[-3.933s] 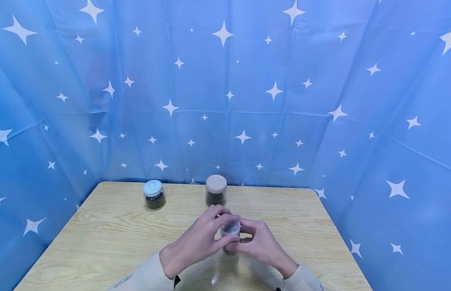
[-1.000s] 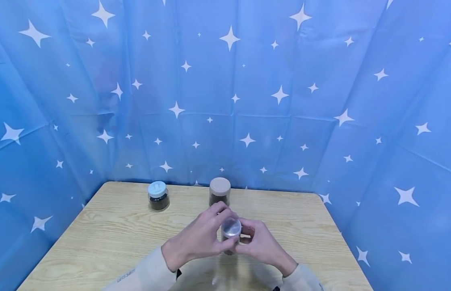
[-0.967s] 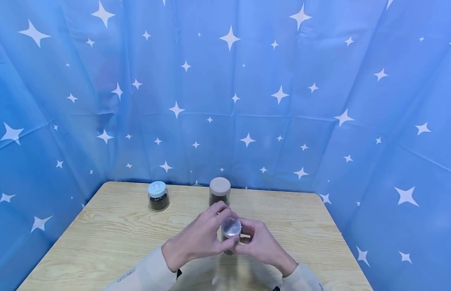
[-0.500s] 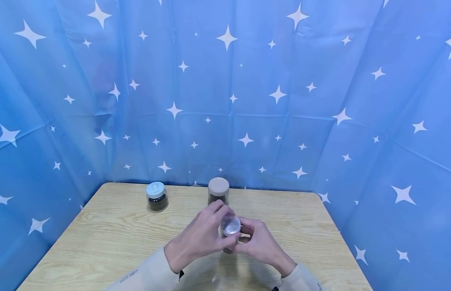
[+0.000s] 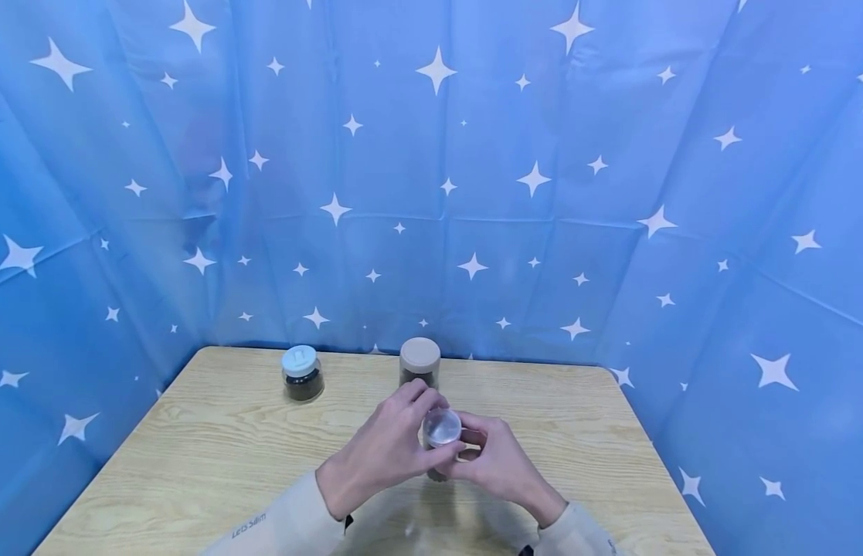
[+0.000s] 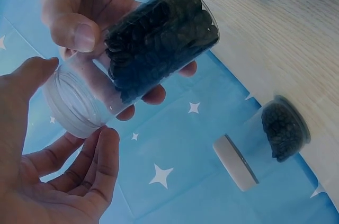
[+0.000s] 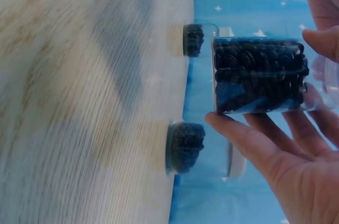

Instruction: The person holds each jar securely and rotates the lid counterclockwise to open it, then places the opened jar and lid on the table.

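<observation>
Both hands hold a clear jar [image 6: 159, 38] filled most of the way with dark, bean-like pieces. Its clear round lid [image 5: 442, 427] faces up in the head view. My left hand [image 5: 389, 440] has its thumb and fingers around the lid's rim. My right hand [image 5: 497, 461] grips the body of the jar from the other side, thumb in front and fingers behind. The jar's base appears held just above the wooden table [image 5: 250, 448]. In the right wrist view the right hand [image 7: 296, 166] spreads its fingers under the see-through body.
Behind the hands stands a jar with a beige lid [image 5: 420, 355], partly covered by the left hand. Further left is a shorter jar with a light blue lid [image 5: 300, 361]. Both hold dark contents. A blue curtain [image 5: 375, 170] with white stars surrounds the table's far edge.
The left thumb has slid rightward around the lid's rim. The held jar and both hands sit slightly higher in the head view, and the jars behind have stayed put.
</observation>
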A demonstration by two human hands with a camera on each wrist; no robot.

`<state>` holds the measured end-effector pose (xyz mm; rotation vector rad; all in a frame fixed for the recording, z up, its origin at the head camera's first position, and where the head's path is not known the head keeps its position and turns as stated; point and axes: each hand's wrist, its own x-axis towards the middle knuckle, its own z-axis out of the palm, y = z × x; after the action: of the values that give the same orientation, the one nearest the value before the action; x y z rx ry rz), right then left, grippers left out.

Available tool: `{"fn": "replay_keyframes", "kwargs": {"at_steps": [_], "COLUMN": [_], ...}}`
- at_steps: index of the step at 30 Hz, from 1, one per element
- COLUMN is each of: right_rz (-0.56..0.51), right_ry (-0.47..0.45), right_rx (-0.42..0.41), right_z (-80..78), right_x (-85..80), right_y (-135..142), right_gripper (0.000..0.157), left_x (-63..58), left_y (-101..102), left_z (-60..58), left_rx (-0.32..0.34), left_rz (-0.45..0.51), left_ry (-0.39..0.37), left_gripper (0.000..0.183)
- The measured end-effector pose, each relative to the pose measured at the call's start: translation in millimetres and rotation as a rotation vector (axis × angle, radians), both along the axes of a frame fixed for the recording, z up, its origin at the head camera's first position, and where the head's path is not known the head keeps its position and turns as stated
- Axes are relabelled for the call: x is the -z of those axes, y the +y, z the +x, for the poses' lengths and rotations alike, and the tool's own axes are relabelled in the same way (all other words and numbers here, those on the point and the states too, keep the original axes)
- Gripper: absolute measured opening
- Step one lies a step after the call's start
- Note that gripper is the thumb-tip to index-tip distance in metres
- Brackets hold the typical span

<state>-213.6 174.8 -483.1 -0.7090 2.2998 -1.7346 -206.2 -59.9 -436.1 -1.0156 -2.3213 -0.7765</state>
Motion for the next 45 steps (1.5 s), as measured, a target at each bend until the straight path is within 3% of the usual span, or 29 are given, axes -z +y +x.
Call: {"fn": "replay_keyframes", "kwargs": {"at_steps": [8,16,21,35,41,45], "right_rz": [0.012,0.0,0.006,0.036,0.027,0.025], "right_ry": [0.003,0.048,0.059,0.056,0.064,0.058], "right_rx": [0.003,-0.053,-0.069,-0.09,-0.098,-0.098], "right_z": [0.4,-1.8,-2.4,-3.5,-4.3,-5.0], "right_x": [0.8,6.6,8.4,8.3,9.1,9.3], "right_y": [0.8,5.0,5.7,6.1,6.2,6.5], "right_gripper": [0.061,0.053,0.05,0.045,0.045,0.043], "left_x": [-0.4,-3.7,-7.2,-9.1,-6.4,-4.3], "left_y": [-4.8,-19.5,-24.6,-23.6,-22.4,-22.3], "left_z": [-1.3,-7.4,-9.5,-8.4,-10.0,-10.6], "left_rx": [0.026,0.224,0.291,0.356,0.351,0.349], "left_rz": [-0.009,-0.116,-0.177,-0.218,-0.217,-0.222], "left_ry": [-0.04,-0.076,-0.109,-0.118,-0.032,-0.022], "left_gripper": [0.057,0.055,0.051,0.048,0.042,0.041]}}
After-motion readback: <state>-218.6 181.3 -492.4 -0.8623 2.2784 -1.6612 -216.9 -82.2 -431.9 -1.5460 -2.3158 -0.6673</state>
